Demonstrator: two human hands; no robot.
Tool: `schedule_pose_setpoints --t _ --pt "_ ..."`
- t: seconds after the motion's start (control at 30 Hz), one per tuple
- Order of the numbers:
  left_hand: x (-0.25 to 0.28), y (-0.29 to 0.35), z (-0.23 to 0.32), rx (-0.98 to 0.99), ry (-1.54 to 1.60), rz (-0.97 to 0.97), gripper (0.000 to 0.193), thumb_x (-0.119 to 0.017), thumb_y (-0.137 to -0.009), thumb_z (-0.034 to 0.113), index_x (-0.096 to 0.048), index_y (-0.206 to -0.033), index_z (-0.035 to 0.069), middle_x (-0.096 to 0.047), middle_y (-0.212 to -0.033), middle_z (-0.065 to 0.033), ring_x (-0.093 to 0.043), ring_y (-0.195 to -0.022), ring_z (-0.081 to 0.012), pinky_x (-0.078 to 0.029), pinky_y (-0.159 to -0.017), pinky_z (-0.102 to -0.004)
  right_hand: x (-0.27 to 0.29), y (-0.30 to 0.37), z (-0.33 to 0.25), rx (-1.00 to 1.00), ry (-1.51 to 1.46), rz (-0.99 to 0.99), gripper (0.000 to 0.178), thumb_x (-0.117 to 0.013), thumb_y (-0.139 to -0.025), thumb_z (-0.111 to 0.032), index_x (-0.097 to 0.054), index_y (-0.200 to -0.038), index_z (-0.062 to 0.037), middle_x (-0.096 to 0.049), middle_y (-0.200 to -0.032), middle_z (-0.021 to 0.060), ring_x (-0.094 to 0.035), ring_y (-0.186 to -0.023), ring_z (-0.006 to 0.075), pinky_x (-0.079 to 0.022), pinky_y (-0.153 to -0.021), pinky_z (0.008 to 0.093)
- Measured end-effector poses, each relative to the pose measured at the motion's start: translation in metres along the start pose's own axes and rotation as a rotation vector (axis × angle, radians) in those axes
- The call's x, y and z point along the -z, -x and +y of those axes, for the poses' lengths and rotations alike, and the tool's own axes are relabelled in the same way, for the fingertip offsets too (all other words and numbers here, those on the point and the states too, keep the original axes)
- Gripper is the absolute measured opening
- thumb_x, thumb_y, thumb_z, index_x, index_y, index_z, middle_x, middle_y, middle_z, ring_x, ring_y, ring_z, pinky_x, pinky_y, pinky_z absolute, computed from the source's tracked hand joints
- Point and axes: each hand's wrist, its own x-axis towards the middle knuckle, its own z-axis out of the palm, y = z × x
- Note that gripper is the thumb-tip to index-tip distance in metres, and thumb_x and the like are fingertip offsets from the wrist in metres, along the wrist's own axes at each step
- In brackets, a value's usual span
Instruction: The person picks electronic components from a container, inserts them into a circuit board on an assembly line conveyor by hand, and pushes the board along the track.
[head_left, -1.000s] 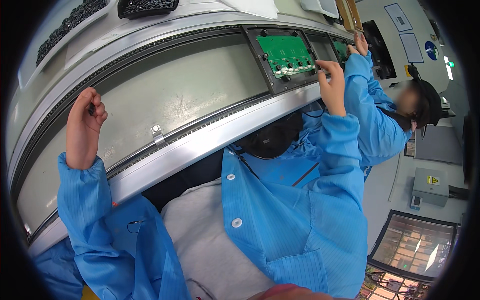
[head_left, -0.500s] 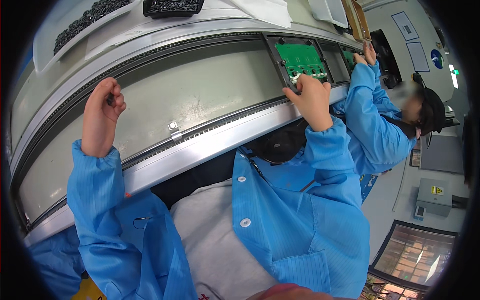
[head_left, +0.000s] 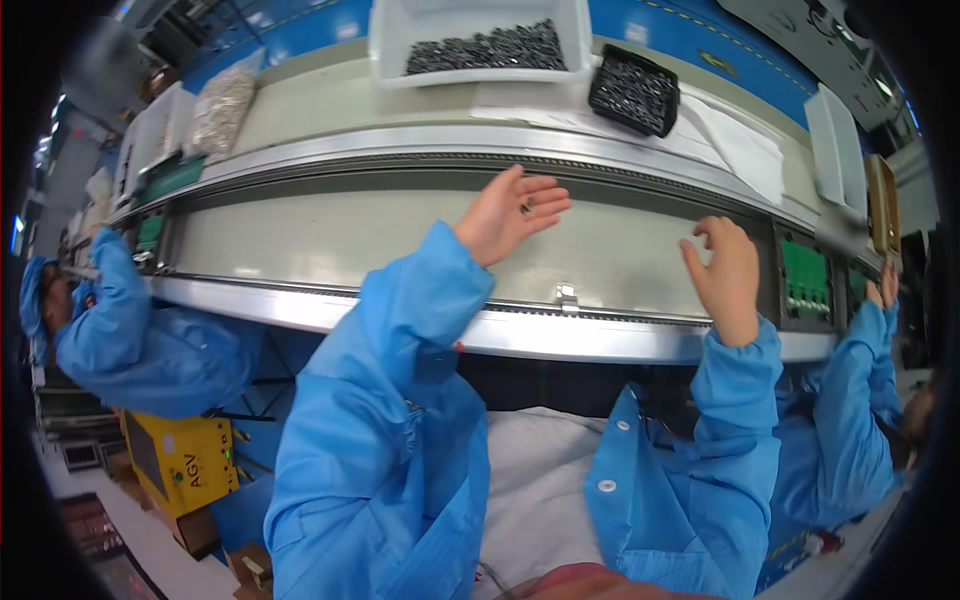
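Observation:
My left hand (head_left: 508,218) is over the conveyor, palm up with its fingers loosely stretched. A small black part (head_left: 527,207) rests against those fingers; its exact kind is too small to make out. Above the line farther right, my right hand (head_left: 727,272) has its thumb apart from slightly bent fingers, and nothing shows in it. Just right of it, a green circuit board (head_left: 805,275) with pale connectors along its near side sits in a dark frame (head_left: 778,270) on the conveyor.
Beyond the conveyor (head_left: 360,235) stand a white bin (head_left: 480,75) and a black tray (head_left: 634,90), both holding many small black parts. White sheets (head_left: 745,150) lie beside the tray. Blue-sleeved co-workers sit at both ends. A metal clip (head_left: 568,298) is on the near rail.
The view has swung to the left. My right hand has come away from the framed board. My left hand has turned palm up and uncurled, showing the black part.

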Motion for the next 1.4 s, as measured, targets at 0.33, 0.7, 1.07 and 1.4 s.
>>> schedule_pose_setpoints --t 0.33,0.7,1.07,1.4 --pt "-0.035 -0.024 -0.024 -0.026 0.031 0.100 0.046 -0.038 -0.100 0.036 -0.049 -0.123 -0.002 -0.059 -0.107 -0.0146 -0.060 -0.097 -0.0239 -0.049 -0.086 -0.0344 -0.079 -0.055 -0.028 0.235 -0.630 0.207 0.017 -0.059 -0.080 -0.003 -0.062 -0.097 -0.0042 -0.061 -0.092 0.0062 -0.055 -0.076 0.0198 -0.044 -0.071 0.0291" --pt "-0.020 -0.039 -0.017 0.047 -0.072 0.140 0.027 -0.044 -0.098 0.023 -0.057 -0.108 0.002 -0.054 -0.083 -0.0044 -0.051 -0.075 -0.0116 -0.045 -0.071 -0.0244 -0.071 -0.170 0.006 0.214 0.168 0.330 0.016 -0.061 -0.083 -0.017 -0.068 -0.095 -0.0090 -0.066 -0.087 0.0095 -0.059 -0.083 0.0281 -0.041 -0.078 0.0405" --pt "-0.026 -0.042 -0.021 0.074 -0.007 0.101 0.024 -0.050 -0.095 0.021 -0.056 -0.108 0.001 -0.054 -0.086 -0.0078 -0.052 -0.075 -0.0154 -0.047 -0.069 -0.0261 -0.067 -0.207 0.005 0.064 0.355 -0.088 0.013 -0.061 -0.077 -0.015 -0.070 -0.078 -0.0057 -0.069 -0.079 0.0131 -0.062 -0.076 0.0353 -0.044 -0.079 0.0439" --pt "-0.030 -0.043 -0.019 0.090 -0.016 0.066 0.019 -0.050 -0.093 0.017 -0.054 -0.105 0.002 -0.052 -0.082 -0.0070 -0.053 -0.070 -0.0151 -0.049 -0.065 -0.0262 -0.075 -0.222 0.021 -0.010 0.173 -0.196 0.011 -0.062 -0.079 -0.015 -0.064 -0.080 -0.0039 -0.067 -0.083 0.0142 -0.063 -0.078 0.0358 -0.050 -0.070 0.0423"
